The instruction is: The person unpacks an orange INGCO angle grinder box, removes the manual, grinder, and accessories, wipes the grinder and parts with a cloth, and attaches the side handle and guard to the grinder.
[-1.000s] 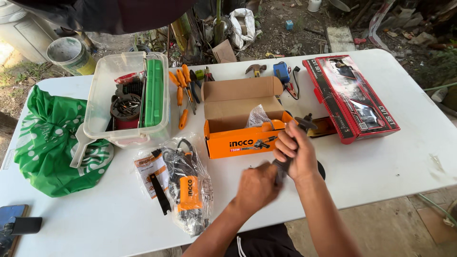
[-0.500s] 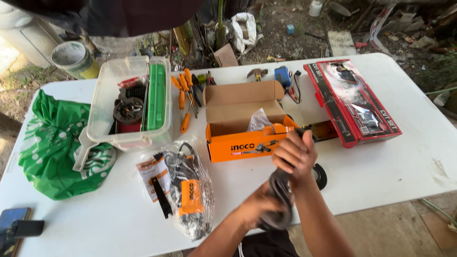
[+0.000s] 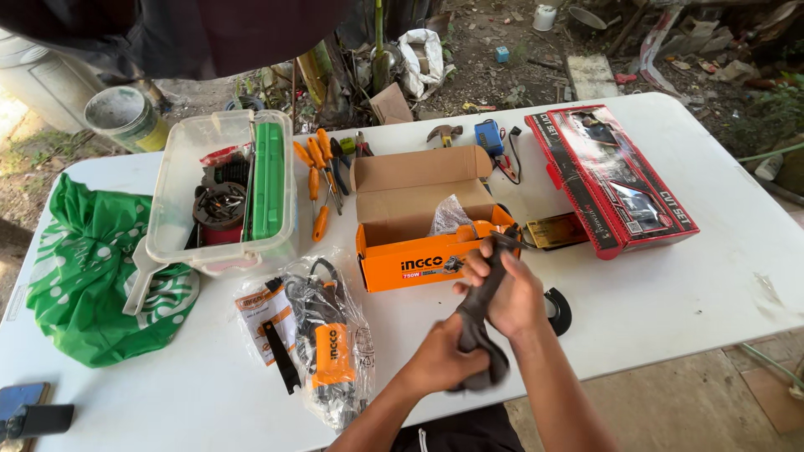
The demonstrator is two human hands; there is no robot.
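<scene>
Dark glove hung soft, limp between your hands, light, likely grippy; best held at cuff. Your left hand closed on its lower end; right hand pinched upper part. Orange box just beyond right hand; bagged tool left of left hand.

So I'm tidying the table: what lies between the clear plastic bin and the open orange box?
In the head view, orange-handled screwdrivers and pliers lie between the clear plastic bin and the open orange box.

Left hand clenched low; right hand curled above.
</scene>
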